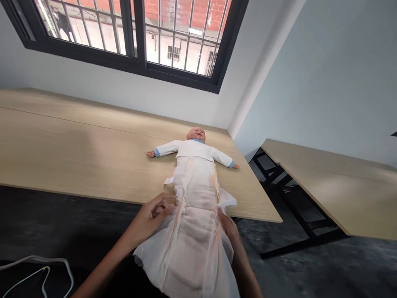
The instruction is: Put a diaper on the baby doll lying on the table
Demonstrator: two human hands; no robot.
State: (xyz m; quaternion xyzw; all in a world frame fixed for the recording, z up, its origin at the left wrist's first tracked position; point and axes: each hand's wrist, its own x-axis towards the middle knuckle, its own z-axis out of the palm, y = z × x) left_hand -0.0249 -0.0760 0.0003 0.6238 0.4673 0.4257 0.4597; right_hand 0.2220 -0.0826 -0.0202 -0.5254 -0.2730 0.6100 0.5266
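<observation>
A doll (194,150) in a white top with blue collar and cuffs lies on its back near the right end of a wooden table (93,145), its 2 arms spread wide. An unfolded white diaper (199,213) covers it below the chest and reaches past the table's near edge, toward the person. The right hand (228,225) holds the diaper's right border, thumb on top, the other fingers mostly hidden. The left hand (159,211), fingers curled, is at the left border; whether it pinches the material I cannot tell. A small white tab (169,181) sticks out on the left side. Beyond stands a barred window (141,41); a 2nd table (316,178) is to the right, and pale cables (58,260) show at lower left.
</observation>
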